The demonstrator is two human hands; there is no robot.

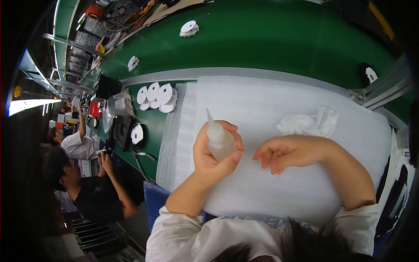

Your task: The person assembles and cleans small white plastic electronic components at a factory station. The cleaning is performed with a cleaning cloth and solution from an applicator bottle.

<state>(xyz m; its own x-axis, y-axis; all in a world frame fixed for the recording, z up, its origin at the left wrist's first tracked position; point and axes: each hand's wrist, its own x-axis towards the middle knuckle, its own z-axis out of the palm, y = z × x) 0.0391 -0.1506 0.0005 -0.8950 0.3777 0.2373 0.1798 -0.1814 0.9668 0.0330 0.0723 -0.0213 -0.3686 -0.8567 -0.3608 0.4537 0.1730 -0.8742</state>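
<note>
My left hand (pixel 209 153) is wrapped round a translucent white squeeze bottle (pixel 219 142), its thin pointed nozzle tilted up and slightly left. To its right, my right hand (pixel 288 153) hovers over the padded surface with fingers loosely curled and apart, nothing in them. A crumpled white cloth (pixel 310 123) lies just beyond the right hand. Both hands are above a white foam sheet (pixel 262 102) that covers the work surface.
White round parts (pixel 158 97) stand grouped at the left of the foam. Past a metal rail, a green conveyor belt (pixel 262 39) carries a white part (pixel 189 28). At the left, a co-worker in black (pixel 98 192) sits at the same line. A black-and-white round part (pixel 137 134) lies nearer.
</note>
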